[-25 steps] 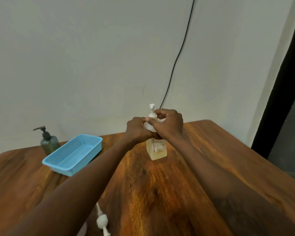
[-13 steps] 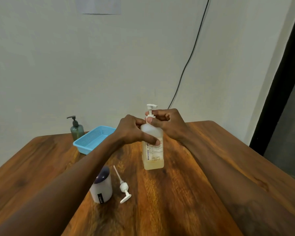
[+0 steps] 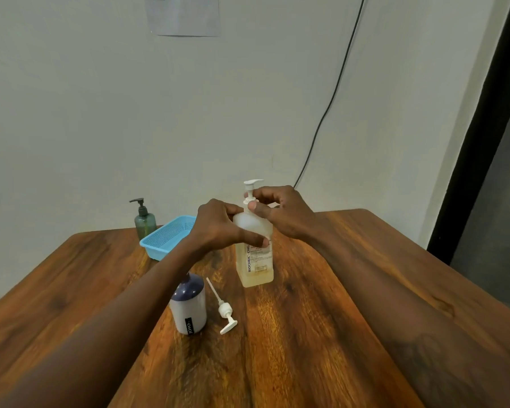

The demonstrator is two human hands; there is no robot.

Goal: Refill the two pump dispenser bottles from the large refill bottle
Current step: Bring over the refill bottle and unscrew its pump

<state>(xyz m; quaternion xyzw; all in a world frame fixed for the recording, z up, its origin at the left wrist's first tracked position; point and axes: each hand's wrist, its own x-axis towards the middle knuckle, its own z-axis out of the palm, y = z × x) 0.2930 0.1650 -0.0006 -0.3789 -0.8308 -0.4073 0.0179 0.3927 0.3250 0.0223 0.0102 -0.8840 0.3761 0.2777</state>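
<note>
The left hand (image 3: 223, 228) is gripping the shoulder of the refill bottle (image 3: 256, 266), fingers curling round its front and holding it upright on the table (image 3: 306, 334). The right hand (image 3: 283, 214) is pinching the collar at the bottle's neck, thumb and fingertips closing just under its pump (image 3: 251, 185). That pump is sitting straight in the neck, so I judge the person is working the cap, most likely unscrewing it, and nothing is pouring yet. The refill bottle is standing near the table's middle, holding pale yellow liquid up to roughly its label.

At about 7 o'clock from it, the white bottle (image 3: 189, 310) is standing open near the left forearm, and its loose pump (image 3: 225, 312) is lying just beside it at 3 o'clock, tube pointing away from the person. This dispenser looks ready for filling; its level is hidden.

At about 10 o'clock from the refill bottle, the green bottle (image 3: 144, 223) is waiting by the wall, pump still on, with the blue basket (image 3: 153, 251) beside it at 4 o'clock.

So I am judging the task as early: one dispenser opened, none visibly filled, the second unopened.
</note>
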